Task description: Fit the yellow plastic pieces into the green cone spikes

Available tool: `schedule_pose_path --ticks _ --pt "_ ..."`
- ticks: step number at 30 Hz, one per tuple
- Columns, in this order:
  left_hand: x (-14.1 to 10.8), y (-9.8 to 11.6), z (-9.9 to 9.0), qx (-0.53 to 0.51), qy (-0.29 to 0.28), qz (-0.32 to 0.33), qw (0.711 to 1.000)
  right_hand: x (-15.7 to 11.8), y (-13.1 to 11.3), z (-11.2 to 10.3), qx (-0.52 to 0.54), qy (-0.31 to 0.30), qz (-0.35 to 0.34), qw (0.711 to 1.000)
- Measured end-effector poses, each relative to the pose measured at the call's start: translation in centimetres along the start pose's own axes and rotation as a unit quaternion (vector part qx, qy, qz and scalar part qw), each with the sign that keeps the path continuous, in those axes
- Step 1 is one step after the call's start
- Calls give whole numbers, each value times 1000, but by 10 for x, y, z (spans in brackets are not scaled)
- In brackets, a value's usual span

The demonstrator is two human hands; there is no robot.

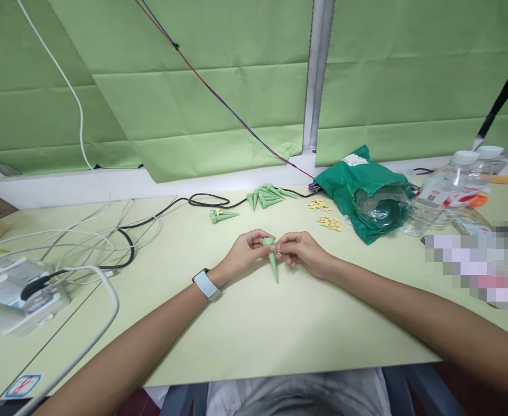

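Note:
A green plant watering spike (273,267) is between my hands, its pointed end hanging down above the table. My left hand (252,249) is closed around its wide upper end. Beside it, the thumb and fingers of my right hand (301,252) pinch a tiny yellowish piece against the spike's side; most of that piece is hidden. Farther back lies another green spike (224,216) with yellow bits at its wide end. More green spikes (268,196) lie heaped near the wall. Two small piles of yellow plastic pieces (329,223) rest to their right.
An opened green plastic bag (366,193) sits at the back right, next to clear bottles (447,190). White and black cables (124,237) tangle on the left around a power strip (24,294). A blurred-out patch (483,266) covers something at right.

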State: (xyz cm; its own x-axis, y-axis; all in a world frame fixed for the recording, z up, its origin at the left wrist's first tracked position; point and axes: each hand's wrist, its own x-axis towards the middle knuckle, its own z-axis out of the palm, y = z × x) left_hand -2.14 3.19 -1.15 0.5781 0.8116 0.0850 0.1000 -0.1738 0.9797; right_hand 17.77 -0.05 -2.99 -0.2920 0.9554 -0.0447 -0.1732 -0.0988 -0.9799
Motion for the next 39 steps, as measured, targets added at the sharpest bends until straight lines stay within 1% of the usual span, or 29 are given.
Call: schedule_pose_path --ticks 2,3,4,6,8,9,11,12,14,16,18,19,21,23,25,29,33,35,37,39 --pt "-1 0 2 4 19 1 1000 1 -1 -2 11 -5 25 1000" --pt "-1 0 3 -3 18 0 1000 1 -2 -2 4 -7 20 1000" --pt "-1 1 3 -18 10 -4 1000 0 -3 -1 -15 -6 0 1000" --pt "0 1 1 -67 2 -15 998 -1 -5 -1 -82 10 -73 994" --pt "1 1 -4 -121 29 -26 992 -2 -8 -3 -135 45 -134 981" --pt "2 0 -7 -142 53 -29 988 -1 -10 -7 -142 66 -144 977" --pt "3 0 -12 -163 97 -33 981 2 -15 -18 -132 95 -128 978" --pt "3 0 -14 -165 109 -34 980 5 -17 -27 -133 103 -115 979" --pt "4 -1 -16 -162 114 -38 979 11 -22 -46 -178 116 -111 971" --pt "4 -1 -16 -154 108 -40 981 19 -28 -69 -259 145 -135 945" --pt "5 -2 -15 -145 100 -38 984 27 -34 -93 -335 207 -152 907" --pt "5 -3 -15 -143 98 -37 984 30 -37 -104 -365 238 -146 888" --pt "5 -5 -15 -139 94 -37 985 37 -44 -125 -423 280 -121 853" --pt "6 -7 -16 -136 92 -36 986 43 -48 -140 -469 306 -101 822" --pt "6 -7 -16 -131 90 -35 987 48 -50 -151 -504 313 -83 801" --pt "6 -7 -16 -124 90 -33 988 56 -47 -159 -562 287 -48 774" --pt "6 -7 -15 -124 103 -34 986 62 -44 -161 -621 297 -23 725" --pt "6 -8 -15 -126 114 -32 985 63 -44 -161 -639 304 -12 707" --pt "7 -10 -16 -128 123 -28 984 63 -45 -157 -644 313 -5 698" --pt "7 -11 -16 -133 127 -25 983 61 -46 -145 -638 326 -16 697"
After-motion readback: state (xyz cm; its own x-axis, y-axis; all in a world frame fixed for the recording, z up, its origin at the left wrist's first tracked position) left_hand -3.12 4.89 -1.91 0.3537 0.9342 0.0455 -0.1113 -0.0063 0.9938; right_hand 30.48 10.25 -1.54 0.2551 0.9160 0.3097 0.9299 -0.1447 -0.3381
